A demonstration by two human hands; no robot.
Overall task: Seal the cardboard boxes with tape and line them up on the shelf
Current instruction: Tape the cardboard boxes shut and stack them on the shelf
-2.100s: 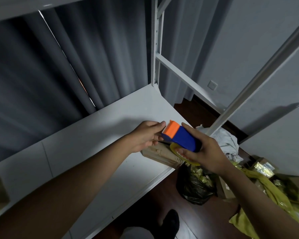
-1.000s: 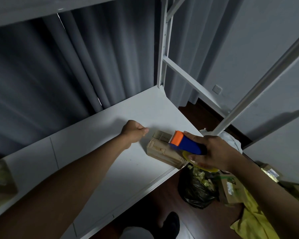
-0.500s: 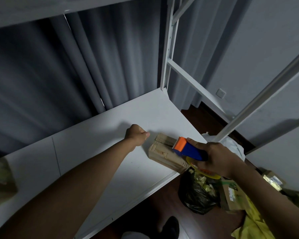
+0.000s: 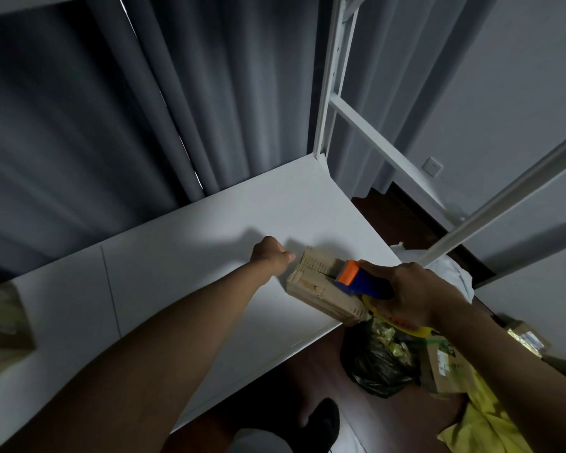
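Below the shelf edge we note a black bag [image 4: 378, 364] with gold wrappers showing at its mouth, a flat brown carton [image 4: 445, 367] beside it, and yellow cloth [image 4: 484, 420] spread on the dark floor. At far left another cardboard box [image 4: 0, 322] sits on the shelf, blurred. Nothing lies between our hands and the small cardboard box [image 4: 317, 286], which rests near the right front corner of the white shelf [image 4: 193, 256].

Our right hand [image 4: 412, 295] wraps around a blue tape dispenser [image 4: 361, 281], its orange nose pressed on the box's top seam; a yellow tape roll [image 4: 402, 325] shows under the palm. Our left hand [image 4: 272, 256] is curled into a loose fist, empty, thumb tip just beside the box's far end; whether it touches we cannot tell.

Grey curtains [image 4: 144, 109] hang behind; white uprights [image 4: 332, 76] frame the shelf
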